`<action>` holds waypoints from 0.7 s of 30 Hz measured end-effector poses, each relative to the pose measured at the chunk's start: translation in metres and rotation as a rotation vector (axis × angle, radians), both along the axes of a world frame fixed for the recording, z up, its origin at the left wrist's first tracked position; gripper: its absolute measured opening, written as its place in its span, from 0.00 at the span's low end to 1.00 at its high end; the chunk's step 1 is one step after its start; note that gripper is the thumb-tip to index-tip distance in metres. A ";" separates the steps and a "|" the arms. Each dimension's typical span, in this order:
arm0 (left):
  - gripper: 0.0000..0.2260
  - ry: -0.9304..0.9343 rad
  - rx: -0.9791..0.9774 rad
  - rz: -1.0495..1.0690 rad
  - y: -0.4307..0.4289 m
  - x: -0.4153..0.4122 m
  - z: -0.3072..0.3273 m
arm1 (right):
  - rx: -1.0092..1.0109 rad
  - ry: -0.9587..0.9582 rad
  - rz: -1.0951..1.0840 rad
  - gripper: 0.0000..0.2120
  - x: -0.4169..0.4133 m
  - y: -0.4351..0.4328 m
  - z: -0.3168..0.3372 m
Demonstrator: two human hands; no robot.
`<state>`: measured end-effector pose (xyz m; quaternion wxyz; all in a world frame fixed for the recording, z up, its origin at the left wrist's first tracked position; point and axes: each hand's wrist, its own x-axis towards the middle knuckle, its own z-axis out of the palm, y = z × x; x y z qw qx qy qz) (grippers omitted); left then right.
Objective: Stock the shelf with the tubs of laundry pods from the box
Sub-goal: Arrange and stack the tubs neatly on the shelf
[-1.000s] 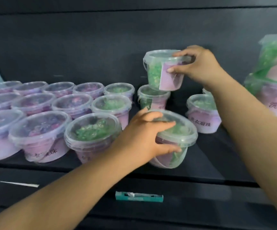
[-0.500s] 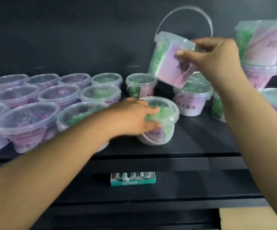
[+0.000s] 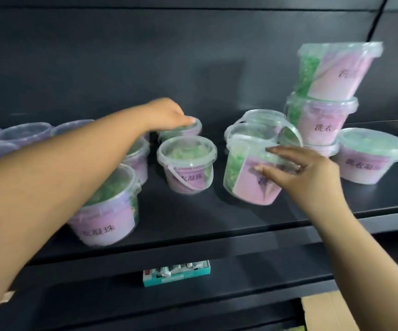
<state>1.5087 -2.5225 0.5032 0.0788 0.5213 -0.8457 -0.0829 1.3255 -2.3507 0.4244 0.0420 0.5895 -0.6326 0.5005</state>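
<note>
Two grips at work, and the R one matters. The right grip (image 3: 307,174) is spread wide with straight fingers. Its tips touch the side of the tilted tub (image 3: 248,187) but aren't wrapped round it, so it's steadying, not holding.

That tub sits mid-shelf (image 3: 193,225), directly left of the right grip and a bit further in. As I read it, the long axis is off vertical, w/ the lid end leaning toward the hand, the base kicked left and the bail handle standing up behind. Blur makes the amount of lean hard to judge.

The left grip (image 3: 167,114) is well apart, reaching to the back row. Its fingers are laid out on the lid of the back tub (image 3: 194,127) and I don't see them curled round anything. It's blurred too.

The right grip is clearly the nearer one, so the next move is prob. a nudge from that side to seat the base flat.

Watch the stack of tubs (image 3: 322,120) just right of it, since its top tub (image 3: 336,70) already leans. A cardboard box (image 3: 324,311) shows bottom right, contents not visible.
</note>
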 end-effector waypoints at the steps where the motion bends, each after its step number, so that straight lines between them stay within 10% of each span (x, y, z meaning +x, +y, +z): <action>1: 0.22 -0.013 -0.022 0.023 -0.009 -0.005 0.001 | -0.003 0.032 -0.034 0.22 -0.002 -0.002 -0.005; 9: 0.35 -0.133 -0.028 0.181 -0.063 -0.045 -0.026 | 0.083 0.177 0.014 0.24 -0.009 -0.014 -0.023; 21: 0.26 -0.297 0.142 0.039 -0.081 -0.023 -0.023 | 0.131 0.054 0.203 0.20 -0.020 -0.022 -0.015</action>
